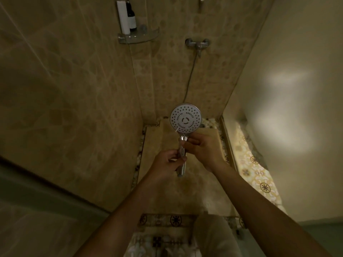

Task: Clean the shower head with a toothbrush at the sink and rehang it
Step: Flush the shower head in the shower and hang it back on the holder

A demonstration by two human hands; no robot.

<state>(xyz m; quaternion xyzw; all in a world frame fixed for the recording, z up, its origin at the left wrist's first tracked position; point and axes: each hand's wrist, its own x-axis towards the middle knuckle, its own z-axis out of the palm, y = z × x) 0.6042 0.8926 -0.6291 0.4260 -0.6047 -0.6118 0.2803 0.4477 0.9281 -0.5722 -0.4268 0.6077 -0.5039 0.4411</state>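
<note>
Round white hand-held shower head with a chrome handle: held upright in front of the beige tiled shower wall, spray face with its rings of dark nozzles turned toward the camera. Left hand: fingers and thumb clamped on the lower part of the chrome handle. Right hand: fingers curled together and pinched at the handle's neck just below the round face; whether they also hold another small item there cannot be told. Thin grey hose: hangs down the wall from the chrome mixer tap. Glass corner shelf, top of the wall's corner: carries a tall white bottle touching a dark bottle with a pale label.
</note>
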